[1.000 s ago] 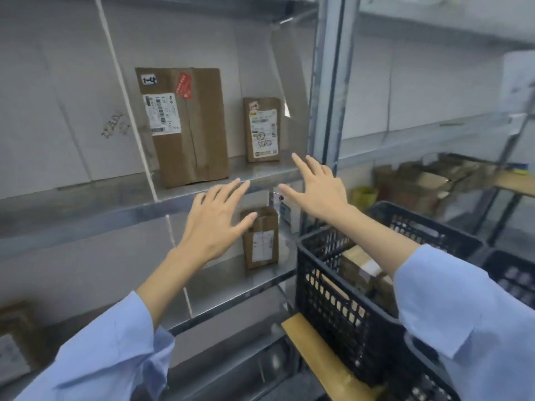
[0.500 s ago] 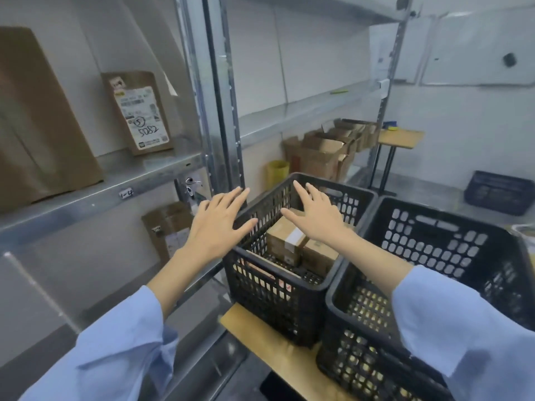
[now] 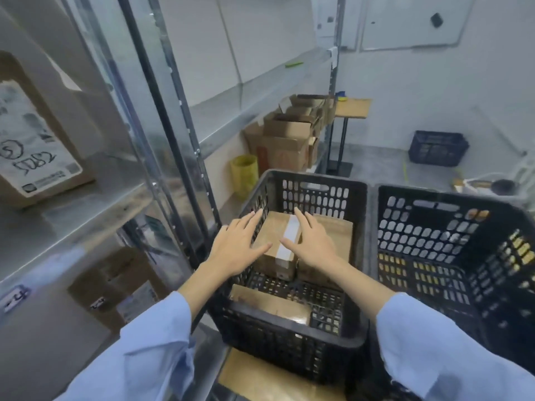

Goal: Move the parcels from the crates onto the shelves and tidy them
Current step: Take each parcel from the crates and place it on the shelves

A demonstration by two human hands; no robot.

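A black plastic crate (image 3: 312, 185) stands in front of me with brown cardboard parcels inside. The nearest upright parcel (image 3: 275, 244) has a white tape strip on top. My left hand (image 3: 236, 248) is spread open over the crate's left rim, at the parcel's left side. My right hand (image 3: 314, 241) hovers open over the parcel's right side and the flatter parcel (image 3: 338, 235) behind it. Neither hand grips anything. Another flat parcel (image 3: 269, 303) lies at the crate's near end. A labelled parcel (image 3: 37, 146) leans on the metal shelf (image 3: 95, 209) at left.
A second black crate (image 3: 451, 235) stands to the right. A metal shelf post (image 3: 162, 111) rises between shelf and crate. Open cardboard boxes (image 3: 289, 134), a yellow bin (image 3: 244, 175), a small wooden table (image 3: 351, 107) and a dark crate (image 3: 438, 147) are farther back. A parcel (image 3: 115, 287) sits on the lower shelf.
My view has swung right, from the shelf to the crate. Both hands have dropped from shelf height down over the parcels in the crate, staying open.
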